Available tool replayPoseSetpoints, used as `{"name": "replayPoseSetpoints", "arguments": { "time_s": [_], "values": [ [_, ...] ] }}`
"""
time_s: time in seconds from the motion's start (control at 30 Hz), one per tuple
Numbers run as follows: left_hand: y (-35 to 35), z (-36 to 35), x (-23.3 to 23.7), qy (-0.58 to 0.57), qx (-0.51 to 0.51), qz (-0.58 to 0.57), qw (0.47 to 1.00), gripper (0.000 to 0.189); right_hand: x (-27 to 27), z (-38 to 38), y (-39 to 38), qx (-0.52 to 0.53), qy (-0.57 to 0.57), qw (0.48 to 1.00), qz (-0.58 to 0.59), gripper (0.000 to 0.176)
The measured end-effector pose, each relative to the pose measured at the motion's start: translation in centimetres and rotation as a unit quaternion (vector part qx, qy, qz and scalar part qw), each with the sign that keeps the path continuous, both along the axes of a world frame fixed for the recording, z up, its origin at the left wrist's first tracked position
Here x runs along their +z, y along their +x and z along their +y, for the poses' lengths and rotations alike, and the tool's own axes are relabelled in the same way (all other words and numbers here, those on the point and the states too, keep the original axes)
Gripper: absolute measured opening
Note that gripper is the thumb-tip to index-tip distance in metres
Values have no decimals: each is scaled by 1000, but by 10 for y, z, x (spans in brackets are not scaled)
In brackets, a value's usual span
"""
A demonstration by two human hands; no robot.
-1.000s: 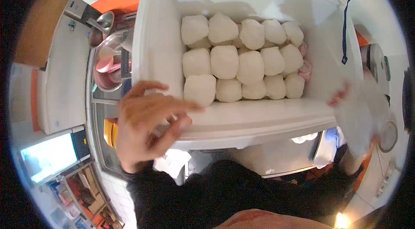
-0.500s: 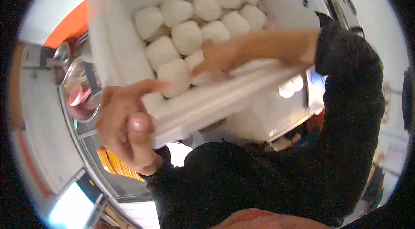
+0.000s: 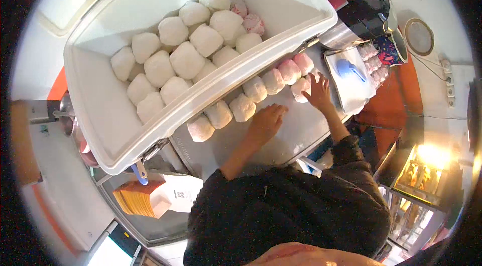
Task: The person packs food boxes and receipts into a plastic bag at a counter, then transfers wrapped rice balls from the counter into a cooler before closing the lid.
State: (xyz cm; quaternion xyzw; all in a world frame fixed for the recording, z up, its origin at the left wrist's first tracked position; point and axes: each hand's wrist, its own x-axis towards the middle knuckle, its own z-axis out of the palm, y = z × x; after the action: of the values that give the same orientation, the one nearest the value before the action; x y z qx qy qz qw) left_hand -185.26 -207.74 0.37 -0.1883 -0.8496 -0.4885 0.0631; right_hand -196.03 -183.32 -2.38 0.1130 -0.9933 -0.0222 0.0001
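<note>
- Left hand (image 3: pixel 266 121) and right hand (image 3: pixel 318 93) both off the bin (image 3: pixel 95 65) now?
- Yep. Were up at the bin, now down at the surface (image 3: pixel 301 128), on its near side.
- Right?
- Spread wide, fingertips at a pink ball (image 3: pixel 301 89) toward the surface's right end. Touching, by the look of it, no closed grip.
- Left?
- Palm down, low over the middle of the surface, just beside the pale balls (image 3: pixel 243 108). Underside hidden, can't tell if it's wide or narrow.
- Balls where?
- Pale ones run along the bin's near edge, pink ones at the right end. Bin still holds layers of white balls (image 3: pixel 187 61).
- Meaning?
- Reach has shifted from the bin to the row, pink end first in line. White tray (image 3: pixel 351 94) with blue tool (image 3: pixel 350 70) just right of it.
</note>
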Motion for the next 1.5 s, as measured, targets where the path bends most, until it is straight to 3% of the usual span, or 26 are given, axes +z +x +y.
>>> {"name": "replayPoseSetpoints", "arguments": {
  "time_s": [0.03, 0.1, 0.13, 0.17, 0.2, 0.23, 0.27, 0.37, 0.4, 0.47, 0.53, 0.63, 0.77, 0.83, 0.87, 0.93, 0.97, 1.03, 1.13, 1.17, 1.23, 1.27, 1.33, 1.37, 1.47, 1.5],
  "values": [
    [-10, 16, -11, -46, -26, -46, 998, 29, -15, 9, -5, 4, -66, 996, 54, 74],
    [-31, 60, -40, -136, -28, -39, 990, 31, -35, 27, -22, -29, -119, 990, 63, 72],
    [-40, 85, -57, -179, -5, 14, 984, 32, -45, 35, -28, -46, -145, 986, 64, 71],
    [-53, 106, -73, -224, 14, 108, 968, 35, -57, 50, -39, -55, -207, 975, -52, 67],
    [-68, 120, -85, -270, 35, 203, 941, 37, -74, 71, -46, -26, -192, 980, -47, 68],
    [-77, 124, -90, -249, 16, 218, 944, 36, -85, 78, -53, 9, -179, 983, -37, 68],
    [-89, 126, -93, -231, 1, 236, 944, 36, -62, 68, -54, -59, -184, 977, -87, 70],
    [-97, 184, -177, -67, 53, 171, 982, 32, -58, 68, -59, -51, -165, 980, -94, 79],
    [-86, 192, -184, -58, 86, 110, 988, 31, -68, 76, -58, -52, -147, 984, -83, 80],
    [-59, 172, -176, -177, 35, 253, 950, 31, -86, 90, -57, -55, -110, 991, -60, 83],
    [-19, 162, -177, -242, -6, 210, 947, 27, -55, 90, -61, -202, -293, 913, -200, 82],
    [48, 139, -180, -159, -15, 86, 983, 26, 36, 79, -52, -237, -418, 871, -103, 82],
    [112, 94, -172, -71, -14, -88, 993, 31, 218, -32, -58, -42, -512, 853, 87, 81],
    [129, 58, -166, 33, -28, -207, 977, 33, 281, -115, -67, 90, -504, 858, 49, 81],
    [137, 36, -161, 89, -35, -266, 959, 34, 299, -156, -72, 149, -482, 863, -29, 81],
    [159, -14, -143, 194, -33, -372, 907, 36, 299, -237, -77, 234, -395, 839, -293, 73],
    [174, -43, -130, 238, -24, -408, 881, 37, 277, -269, -91, 372, -251, 831, -328, 63],
    [203, -92, -97, 305, 6, -449, 840, 39, 227, -313, -92, 327, -21, 800, -504, 67],
    [232, -152, -37, 380, 69, -449, 806, 43, 125, -324, -81, 451, 41, 823, -343, 72],
    [239, -166, -15, 400, 94, -434, 802, 44, 124, -324, -55, 429, 33, 862, -267, 73],
    [230, -193, 30, 417, 131, -378, 816, 46, 125, -334, -37, 352, 33, 899, -259, 76],
    [224, -204, 52, 419, 143, -345, 828, 47, 127, -342, -44, 299, 40, 896, -325, 80],
    [195, -223, 99, 403, 153, -257, 865, 49, 103, -334, -50, 370, 78, 890, -255, 81],
    [176, -231, 126, 392, 149, -207, 884, 50, 53, -322, -53, 480, 111, 863, -114, 79],
    [109, -246, 199, 325, 113, -77, 936, 54, 205, -329, -85, 488, -55, 687, -536, 39],
    [79, -249, 224, 290, 93, -38, 952, 55, 211, -338, -89, 458, 32, 740, -490, 41]
  ]
}}
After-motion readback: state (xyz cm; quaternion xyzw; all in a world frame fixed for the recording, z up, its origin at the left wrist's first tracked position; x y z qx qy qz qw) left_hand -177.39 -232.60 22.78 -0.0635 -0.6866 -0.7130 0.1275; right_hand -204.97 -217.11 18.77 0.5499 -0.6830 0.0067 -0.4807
